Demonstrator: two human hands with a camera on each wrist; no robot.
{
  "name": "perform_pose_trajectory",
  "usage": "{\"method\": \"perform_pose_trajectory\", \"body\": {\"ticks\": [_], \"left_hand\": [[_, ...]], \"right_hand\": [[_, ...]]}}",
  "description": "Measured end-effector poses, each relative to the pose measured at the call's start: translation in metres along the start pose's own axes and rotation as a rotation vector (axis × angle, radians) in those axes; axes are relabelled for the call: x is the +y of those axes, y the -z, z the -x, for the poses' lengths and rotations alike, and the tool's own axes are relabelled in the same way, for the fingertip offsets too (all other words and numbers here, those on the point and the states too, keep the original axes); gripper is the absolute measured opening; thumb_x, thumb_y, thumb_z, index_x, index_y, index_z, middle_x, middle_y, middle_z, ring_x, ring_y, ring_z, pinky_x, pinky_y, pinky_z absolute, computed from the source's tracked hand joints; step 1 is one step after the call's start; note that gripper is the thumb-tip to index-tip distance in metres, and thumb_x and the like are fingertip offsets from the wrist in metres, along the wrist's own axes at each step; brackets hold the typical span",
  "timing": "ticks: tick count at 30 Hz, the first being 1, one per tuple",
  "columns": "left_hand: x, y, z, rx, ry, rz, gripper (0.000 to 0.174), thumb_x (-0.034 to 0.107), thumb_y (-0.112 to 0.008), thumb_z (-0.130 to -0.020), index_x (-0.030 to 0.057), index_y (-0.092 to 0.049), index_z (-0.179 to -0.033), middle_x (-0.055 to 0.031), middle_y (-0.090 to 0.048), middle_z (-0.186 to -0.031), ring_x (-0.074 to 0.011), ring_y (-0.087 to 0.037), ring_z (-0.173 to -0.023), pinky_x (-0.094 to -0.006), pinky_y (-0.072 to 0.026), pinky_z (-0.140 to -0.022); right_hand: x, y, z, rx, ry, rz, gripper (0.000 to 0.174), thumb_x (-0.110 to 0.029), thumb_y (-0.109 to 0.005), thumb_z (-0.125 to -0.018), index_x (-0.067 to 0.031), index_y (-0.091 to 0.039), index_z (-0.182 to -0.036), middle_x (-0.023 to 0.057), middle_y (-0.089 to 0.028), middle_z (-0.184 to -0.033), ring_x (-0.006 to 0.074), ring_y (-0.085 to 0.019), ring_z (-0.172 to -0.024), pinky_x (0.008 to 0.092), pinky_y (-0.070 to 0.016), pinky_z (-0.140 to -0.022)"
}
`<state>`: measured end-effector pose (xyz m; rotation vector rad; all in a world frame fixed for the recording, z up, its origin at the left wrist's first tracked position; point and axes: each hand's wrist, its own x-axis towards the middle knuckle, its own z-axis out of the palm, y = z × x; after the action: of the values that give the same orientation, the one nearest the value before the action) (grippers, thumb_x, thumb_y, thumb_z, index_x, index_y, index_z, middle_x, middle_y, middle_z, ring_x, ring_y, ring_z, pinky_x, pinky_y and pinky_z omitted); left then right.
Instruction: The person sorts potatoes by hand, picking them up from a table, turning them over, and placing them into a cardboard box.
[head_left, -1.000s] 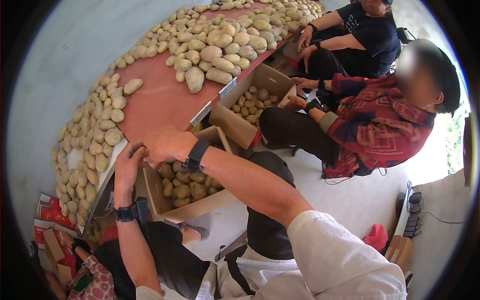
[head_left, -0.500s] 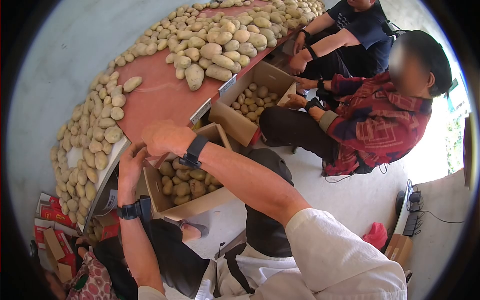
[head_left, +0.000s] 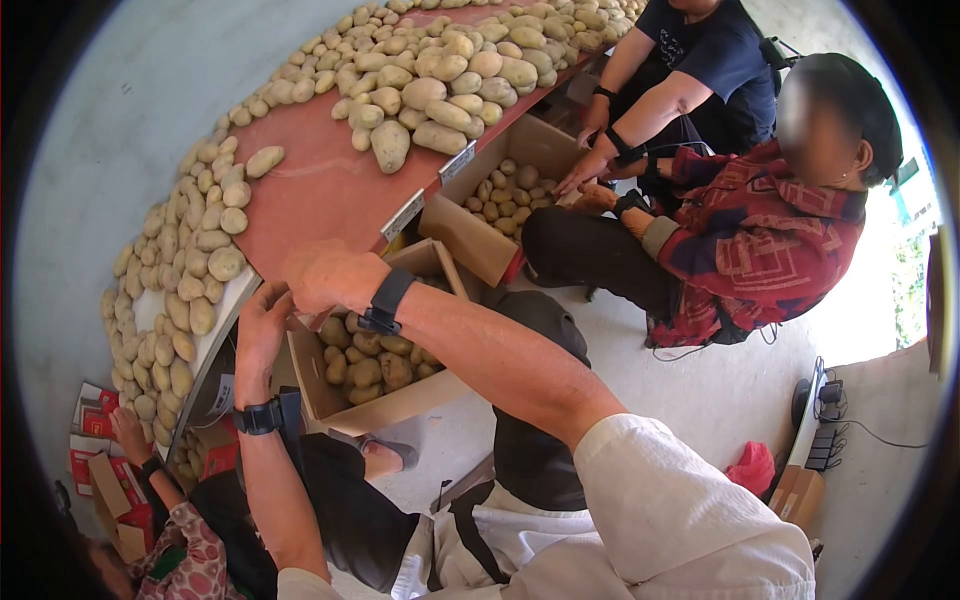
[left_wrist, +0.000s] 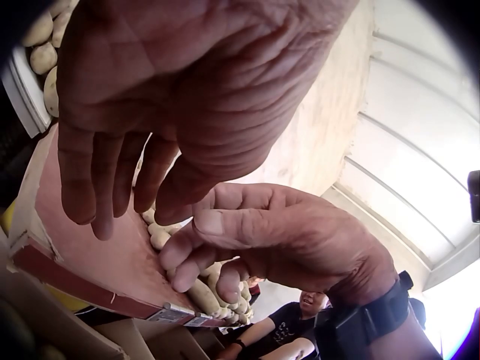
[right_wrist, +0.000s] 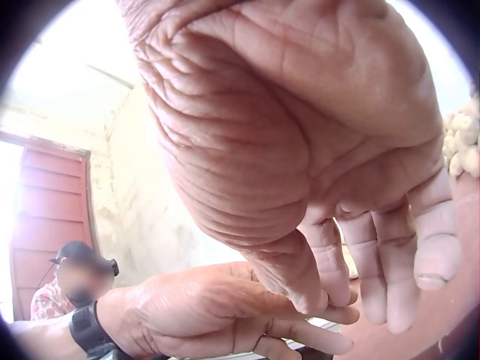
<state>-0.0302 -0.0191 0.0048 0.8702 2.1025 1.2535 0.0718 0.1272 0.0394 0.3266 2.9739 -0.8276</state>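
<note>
Close together, left hand (head_left: 262,328) and right hand (head_left: 328,276) (potatoes (head_left: 367,373) boxed nearby).

Potatoes (head_left: 424,93) lie heaped on a red table (head_left: 300,190).

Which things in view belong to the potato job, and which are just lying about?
Likely in the job:
left hand and right hand, neither holding a potato
potatoes heaped on the red table
near box and far box, both with potatoes inside

Likely just lying about:
pink-red bundle on the floor
brown carton at far right
black devices beside it
</note>
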Motion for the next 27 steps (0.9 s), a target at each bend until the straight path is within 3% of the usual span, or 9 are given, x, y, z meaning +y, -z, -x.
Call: {"method": "perform_pose_trajectory", "body": {"ticks": [27], "left_hand": [[-0.001, 0.004, 0.005, -0.011, -0.01, 0.013, 0.028, 0.016, -0.06, -0.099, -0.0046, -0.068, -0.116, -0.0052, -0.072, -0.099, -0.0094, -0.062, -0.077, -0.0266, -0.0498, -0.07]], "right_hand": [[0.002, -0.012, -0.006, 0.025, 0.022, -0.011, 0.026, -0.023, -0.071, -0.083, -0.0071, -0.079, -0.102, 0.0153, -0.076, -0.105, 0.0344, -0.073, -0.101, 0.045, -0.0577, -0.084]]}}
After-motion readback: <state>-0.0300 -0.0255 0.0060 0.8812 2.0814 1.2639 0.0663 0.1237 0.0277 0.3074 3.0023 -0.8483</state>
